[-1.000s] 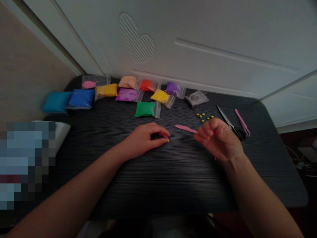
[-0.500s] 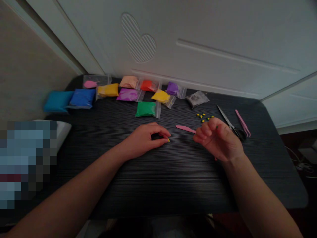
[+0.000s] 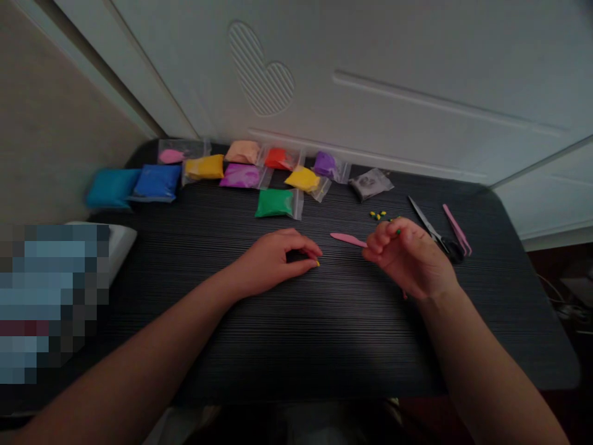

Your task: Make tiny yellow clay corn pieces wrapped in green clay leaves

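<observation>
My left hand (image 3: 278, 259) rests on the dark table, its thumb and fingertips pinching a small piece of yellow clay (image 3: 317, 263). To the right my right hand (image 3: 410, 256) is raised palm up, fingers curled, with a tiny piece of green clay (image 3: 398, 232) between thumb and fingertip. A pink plastic knife (image 3: 347, 238) lies between the hands, its right end hidden behind my right fingers. Just beyond that hand sit several small yellow-and-green clay pieces (image 3: 378, 215), some of them covered by it.
Scissors (image 3: 433, 230) and pink tweezers (image 3: 457, 230) lie right of my right hand. Bags of coloured clay, among them a green one (image 3: 275, 203) and a blue one (image 3: 156, 182), line the back by a white panel (image 3: 393, 55). A blurred-out object (image 3: 55, 296) stands at left.
The green piece shows more plainly at my right fingertips, which have shifted slightly. My left hand keeps its pinch on the yellow piece. The whole view has moved a little.
</observation>
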Demonstrator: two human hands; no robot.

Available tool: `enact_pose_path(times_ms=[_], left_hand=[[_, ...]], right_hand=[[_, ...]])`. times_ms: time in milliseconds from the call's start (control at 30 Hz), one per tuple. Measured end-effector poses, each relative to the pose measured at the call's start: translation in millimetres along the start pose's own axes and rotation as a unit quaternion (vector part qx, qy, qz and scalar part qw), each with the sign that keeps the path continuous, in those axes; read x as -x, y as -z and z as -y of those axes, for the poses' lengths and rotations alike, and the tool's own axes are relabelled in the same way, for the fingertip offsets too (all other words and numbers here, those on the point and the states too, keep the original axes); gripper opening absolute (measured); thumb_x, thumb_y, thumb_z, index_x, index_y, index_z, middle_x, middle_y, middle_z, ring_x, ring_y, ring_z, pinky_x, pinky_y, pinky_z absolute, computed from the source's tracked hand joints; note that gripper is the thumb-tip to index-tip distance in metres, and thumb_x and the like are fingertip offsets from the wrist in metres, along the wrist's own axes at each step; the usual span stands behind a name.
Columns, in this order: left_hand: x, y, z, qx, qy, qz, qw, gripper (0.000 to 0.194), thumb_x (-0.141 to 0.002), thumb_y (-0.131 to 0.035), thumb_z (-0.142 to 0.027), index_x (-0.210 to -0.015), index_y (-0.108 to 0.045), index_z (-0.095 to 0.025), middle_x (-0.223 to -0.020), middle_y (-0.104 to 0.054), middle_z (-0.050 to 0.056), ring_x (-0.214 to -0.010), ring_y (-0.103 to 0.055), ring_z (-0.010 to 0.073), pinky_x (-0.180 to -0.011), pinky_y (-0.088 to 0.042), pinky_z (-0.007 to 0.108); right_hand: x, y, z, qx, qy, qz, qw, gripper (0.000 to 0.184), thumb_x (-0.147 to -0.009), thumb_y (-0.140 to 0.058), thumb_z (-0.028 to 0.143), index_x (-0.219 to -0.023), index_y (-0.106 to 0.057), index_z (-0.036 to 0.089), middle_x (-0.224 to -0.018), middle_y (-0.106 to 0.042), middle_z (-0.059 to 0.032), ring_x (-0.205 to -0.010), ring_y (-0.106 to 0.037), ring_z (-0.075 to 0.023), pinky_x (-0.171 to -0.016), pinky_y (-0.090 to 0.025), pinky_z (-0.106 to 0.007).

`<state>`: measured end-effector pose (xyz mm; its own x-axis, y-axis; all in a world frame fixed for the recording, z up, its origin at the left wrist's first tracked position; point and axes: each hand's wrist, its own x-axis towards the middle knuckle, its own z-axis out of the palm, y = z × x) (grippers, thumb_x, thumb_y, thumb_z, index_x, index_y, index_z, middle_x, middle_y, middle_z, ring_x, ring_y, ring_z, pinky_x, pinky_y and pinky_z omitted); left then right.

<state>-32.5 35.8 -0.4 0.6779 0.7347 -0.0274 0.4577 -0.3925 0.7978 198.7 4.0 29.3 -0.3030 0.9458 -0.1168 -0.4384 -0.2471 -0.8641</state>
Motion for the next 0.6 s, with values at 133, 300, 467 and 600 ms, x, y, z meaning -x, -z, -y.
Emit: enact_pose_path(times_ms=[133, 300, 467, 600], left_hand=[[0.3, -0.9, -0.4, -0.018, -0.005, -0.001, 1.0, 0.02, -0.078, -0.052, -0.032, -0.093, -0.062, -0.022, -0.088, -0.063, 0.0, -0.087, -0.054, 0.0126, -0.079, -0.041, 0.024], [-0.4, -2.0, -0.9, -0.03, -0.006, 0.0, 1.0, 0.02, -0.078, -0.052, -0.031, -0.093, -0.061, -0.022, -0.088, -0.063, -0.001, -0.087, -0.054, 0.0127, -0.079, -0.04, 0.025], [-0.3, -2.5, -1.1, -0.035, -0.012, -0.004, 0.999, 0.019, -0.079, -0.051, -0.031, -0.093, -0.062, -0.023, -0.089, -0.063, -0.001, -0.088, -0.053, 0.0134, -0.08, -0.039, 0.026], [-0.2, -2.8, -1.3, -0.039, -0.01, -0.005, 0.999, 0.02, -0.079, -0.051, -0.032, -0.092, -0.062, -0.023, -0.089, -0.063, -0.001, -0.088, -0.053, 0.014, -0.08, -0.04, 0.026]], right_hand=[[-0.8, 0.1, -0.5, 0.001, 0.0, -0.007, 1.0, 0.009, -0.073, -0.061, 0.034, -0.077, -0.062, 0.025, -0.073, -0.051, 0.0029, -0.068, -0.048, -0.0093, -0.062, -0.042, -0.026], [-2.2, 1.2, -2.7, 0.002, 0.005, -0.012, 1.0, 0.009, -0.074, -0.06, 0.031, -0.077, -0.062, 0.023, -0.075, -0.052, 0.0025, -0.068, -0.048, -0.0087, -0.063, -0.042, -0.026], [-3.0, 3.1, -4.3, 0.024, -0.003, -0.03, 0.999, 0.007, -0.072, -0.062, 0.03, -0.077, -0.063, 0.026, -0.073, -0.052, 0.0025, -0.069, -0.048, -0.0097, -0.066, -0.043, -0.028], [-2.8, 4.0, -4.5, 0.04, -0.006, -0.042, 0.998, 0.007, -0.072, -0.062, 0.032, -0.077, -0.063, 0.027, -0.072, -0.052, 0.0024, -0.068, -0.049, -0.0106, -0.067, -0.044, -0.029]])
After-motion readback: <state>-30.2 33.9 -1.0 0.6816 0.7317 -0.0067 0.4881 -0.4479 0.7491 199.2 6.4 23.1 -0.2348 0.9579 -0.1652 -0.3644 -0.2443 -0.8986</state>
